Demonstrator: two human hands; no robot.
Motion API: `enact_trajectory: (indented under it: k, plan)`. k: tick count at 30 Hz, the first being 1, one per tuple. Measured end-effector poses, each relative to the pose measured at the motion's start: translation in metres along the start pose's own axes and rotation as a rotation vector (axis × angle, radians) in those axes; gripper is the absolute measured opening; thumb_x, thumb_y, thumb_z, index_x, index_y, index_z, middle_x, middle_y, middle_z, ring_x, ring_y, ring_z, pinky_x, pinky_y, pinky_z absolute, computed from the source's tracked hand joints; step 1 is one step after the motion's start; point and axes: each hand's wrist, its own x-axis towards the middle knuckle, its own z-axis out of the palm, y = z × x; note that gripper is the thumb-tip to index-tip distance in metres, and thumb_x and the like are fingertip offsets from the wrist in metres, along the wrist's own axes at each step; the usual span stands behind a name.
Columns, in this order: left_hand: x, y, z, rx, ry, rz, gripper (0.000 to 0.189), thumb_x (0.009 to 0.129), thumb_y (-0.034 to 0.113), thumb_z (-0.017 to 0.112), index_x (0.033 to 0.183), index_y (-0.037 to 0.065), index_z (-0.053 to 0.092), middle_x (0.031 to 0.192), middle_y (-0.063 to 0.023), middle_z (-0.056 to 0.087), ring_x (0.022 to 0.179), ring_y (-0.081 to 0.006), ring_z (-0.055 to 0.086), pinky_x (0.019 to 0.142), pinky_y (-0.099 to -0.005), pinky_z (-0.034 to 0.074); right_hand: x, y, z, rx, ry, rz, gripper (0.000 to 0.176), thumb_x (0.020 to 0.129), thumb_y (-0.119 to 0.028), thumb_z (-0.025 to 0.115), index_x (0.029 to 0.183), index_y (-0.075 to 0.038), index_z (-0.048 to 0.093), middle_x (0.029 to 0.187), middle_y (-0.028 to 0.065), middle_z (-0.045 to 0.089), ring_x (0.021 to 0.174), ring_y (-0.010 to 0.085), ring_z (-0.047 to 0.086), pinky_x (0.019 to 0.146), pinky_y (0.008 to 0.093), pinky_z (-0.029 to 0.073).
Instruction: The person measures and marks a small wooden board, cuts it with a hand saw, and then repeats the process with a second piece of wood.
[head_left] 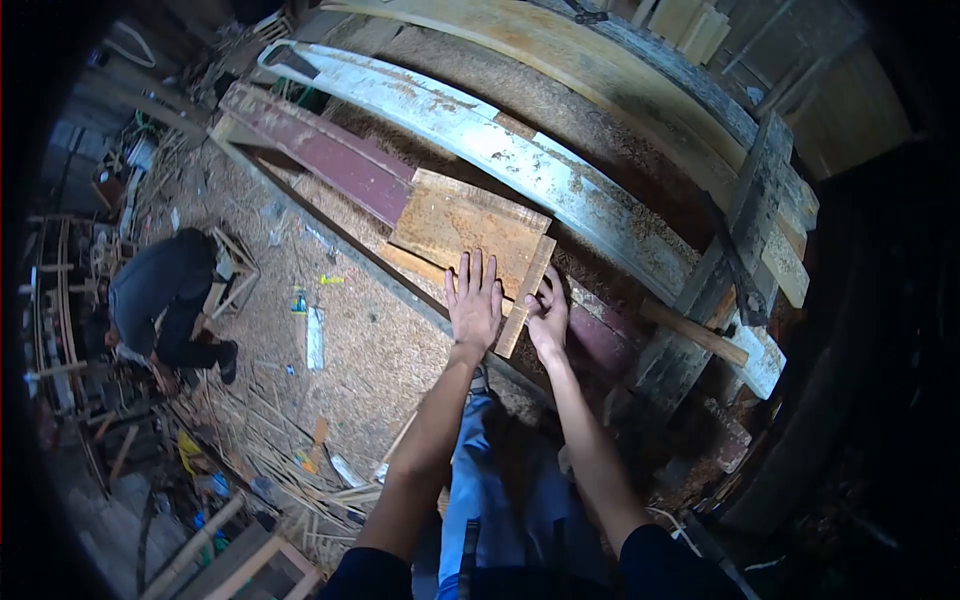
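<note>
A flat wooden board (470,225) lies on a long maroon beam (350,170). My left hand (474,302) rests palm down on the board's near part, its fingers spread. Across the board's right edge lies a narrow wooden strip (526,297). My right hand (547,312) is at the right side of this strip, with its fingers bent and closed against the strip's edge. Part of its grip is hidden. Left of my left hand, a thin piece of wood (415,262) sticks out along the board's near edge.
Beyond the board runs a long white-painted plank (450,125). A wooden handle (695,333) and a thick crossbeam (730,250) are at the right. At the left, another person (165,295) bends down near wooden frames. Shavings and thin sticks (275,445) cover the floor.
</note>
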Motion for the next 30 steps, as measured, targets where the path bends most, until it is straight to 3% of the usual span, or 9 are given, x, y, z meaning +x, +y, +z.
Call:
enact_trajectory:
  k: [1, 3, 15, 17, 25, 28, 30]
  plan:
    - [-0.001, -0.001, -0.001, 0.001, -0.019, -0.015, 0.056, 0.112, 0.036, 0.03, 0.164, 0.015, 0.035, 0.173, -0.0114, 0.025, 0.162, -0.0307, 0.014, 0.13, -0.0551, 0.005, 0.0, 0.003, 0.002, 0.029, 0.037, -0.013, 0.073, 0.097, 0.019, 0.051, 0.162, -0.012, 0.034, 0.141, 0.0146, 0.065, 0.12, 0.0158, 0.062, 0.1, 0.026, 0.049]
    - [-0.003, -0.004, 0.0, 0.001, -0.034, 0.004, 0.056, 0.112, 0.036, 0.03, 0.164, 0.015, 0.035, 0.174, -0.0116, 0.025, 0.162, -0.0306, 0.014, 0.13, -0.0556, 0.005, 0.001, 0.005, 0.002, 0.136, 0.016, 0.008, 0.072, 0.098, 0.019, 0.05, 0.162, -0.01, 0.034, 0.141, 0.0148, 0.065, 0.122, 0.0168, 0.062, 0.103, 0.0271, 0.048]
    - [-0.001, -0.002, -0.004, -0.029, 0.026, 0.038, 0.056, 0.112, 0.032, 0.033, 0.162, 0.011, 0.038, 0.173, -0.0139, 0.026, 0.161, -0.0324, 0.018, 0.129, -0.0569, 0.008, -0.003, 0.005, 0.006, 0.066, 0.091, -0.077, 0.07, 0.099, 0.013, 0.054, 0.163, -0.009, 0.034, 0.146, 0.0165, 0.062, 0.122, 0.0167, 0.062, 0.104, 0.0296, 0.049]
    - [-0.002, -0.001, -0.003, -0.023, 0.026, 0.036, 0.055, 0.111, 0.032, 0.033, 0.162, 0.011, 0.038, 0.173, -0.014, 0.026, 0.161, -0.0324, 0.019, 0.129, -0.0567, 0.008, -0.004, -0.003, 0.006, 0.072, 0.048, -0.033, 0.076, 0.093, 0.018, 0.049, 0.163, -0.005, 0.031, 0.156, 0.0193, 0.051, 0.142, 0.0255, 0.052, 0.117, 0.0349, 0.041]
    - [-0.001, 0.001, 0.0, -0.01, 0.064, 0.004, 0.054, 0.11, 0.032, 0.037, 0.161, 0.013, 0.042, 0.171, -0.0115, 0.03, 0.16, -0.0306, 0.021, 0.13, -0.0556, 0.007, 0.002, 0.001, 0.009, 0.132, 0.08, -0.043, 0.071, 0.094, 0.018, 0.051, 0.16, -0.004, 0.035, 0.153, 0.0178, 0.055, 0.141, 0.0245, 0.053, 0.115, 0.0338, 0.041]
    - [-0.003, 0.001, 0.001, -0.004, 0.045, 0.005, 0.055, 0.11, 0.032, 0.036, 0.162, 0.014, 0.04, 0.172, -0.0111, 0.029, 0.161, -0.0302, 0.019, 0.13, -0.0552, 0.006, -0.002, -0.006, 0.005, 0.065, 0.066, 0.085, 0.072, 0.093, 0.02, 0.052, 0.159, -0.004, 0.038, 0.157, 0.0145, 0.05, 0.141, 0.0234, 0.053, 0.113, 0.032, 0.044]
    - [-0.002, 0.001, 0.002, -0.009, 0.028, -0.015, 0.055, 0.111, 0.032, 0.034, 0.163, 0.015, 0.038, 0.173, -0.0108, 0.027, 0.161, -0.0299, 0.017, 0.13, -0.0543, 0.004, 0.001, -0.006, 0.007, 0.081, 0.057, 0.061, 0.071, 0.094, 0.019, 0.051, 0.159, -0.004, 0.038, 0.159, 0.0141, 0.048, 0.141, 0.0236, 0.053, 0.114, 0.0325, 0.044]
